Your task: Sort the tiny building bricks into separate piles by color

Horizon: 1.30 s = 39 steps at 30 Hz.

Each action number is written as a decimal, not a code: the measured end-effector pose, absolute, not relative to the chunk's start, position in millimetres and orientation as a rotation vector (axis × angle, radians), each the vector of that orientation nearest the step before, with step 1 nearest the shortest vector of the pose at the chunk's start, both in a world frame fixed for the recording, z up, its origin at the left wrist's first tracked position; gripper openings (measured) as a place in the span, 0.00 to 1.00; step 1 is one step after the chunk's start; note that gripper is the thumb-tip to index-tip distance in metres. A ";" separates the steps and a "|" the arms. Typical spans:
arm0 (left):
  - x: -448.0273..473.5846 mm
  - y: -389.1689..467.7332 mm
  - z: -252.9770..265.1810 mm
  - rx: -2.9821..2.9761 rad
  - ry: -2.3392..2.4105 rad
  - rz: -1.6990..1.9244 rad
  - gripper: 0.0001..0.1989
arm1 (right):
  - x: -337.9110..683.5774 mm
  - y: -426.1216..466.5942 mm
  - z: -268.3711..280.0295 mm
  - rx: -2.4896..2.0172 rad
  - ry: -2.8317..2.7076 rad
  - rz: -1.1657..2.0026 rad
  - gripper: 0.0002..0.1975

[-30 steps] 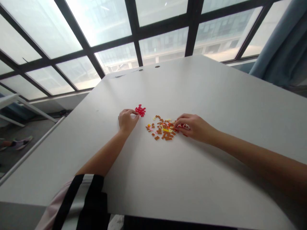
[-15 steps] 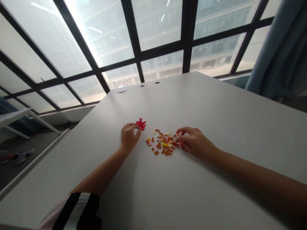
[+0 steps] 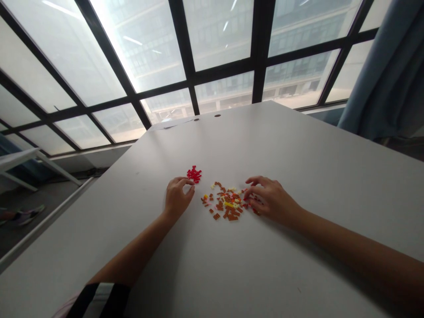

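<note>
A small heap of red toy bricks (image 3: 194,174) lies on the white table (image 3: 212,260). My left hand (image 3: 179,193) rests just in front of this heap, thumb and fingers apart, with nothing visible between them. To the right is a mixed spread of brown, yellow, orange and pink toy bricks (image 3: 228,204), one yellow piece on top. My right hand (image 3: 270,197) is at the right edge of that spread, fingers bent and apart over several red and brown pieces. Its fingertips partly hide those pieces, and I see none lifted.
Large windows with black frames (image 3: 260,53) stand beyond the table's far edge. A blue curtain (image 3: 374,84) hangs at the right. On the left are a white table frame (image 3: 59,168) and a person's shoe (image 3: 29,216) on the floor.
My left hand has drawn slightly back from the red heap, uncovering more of it. My right hand has shifted a little to the right, with some pieces beneath its fingers.
</note>
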State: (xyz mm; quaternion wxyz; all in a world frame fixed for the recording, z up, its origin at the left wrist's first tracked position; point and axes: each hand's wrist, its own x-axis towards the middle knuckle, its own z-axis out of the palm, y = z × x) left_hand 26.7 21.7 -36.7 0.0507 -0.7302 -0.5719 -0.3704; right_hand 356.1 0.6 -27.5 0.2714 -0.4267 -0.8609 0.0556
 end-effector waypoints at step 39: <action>23.1 2.9 -28.0 -2.239 -1.797 -1.256 0.03 | 343.0 -14.3 -39.4 -1.117 -2.080 0.247 0.09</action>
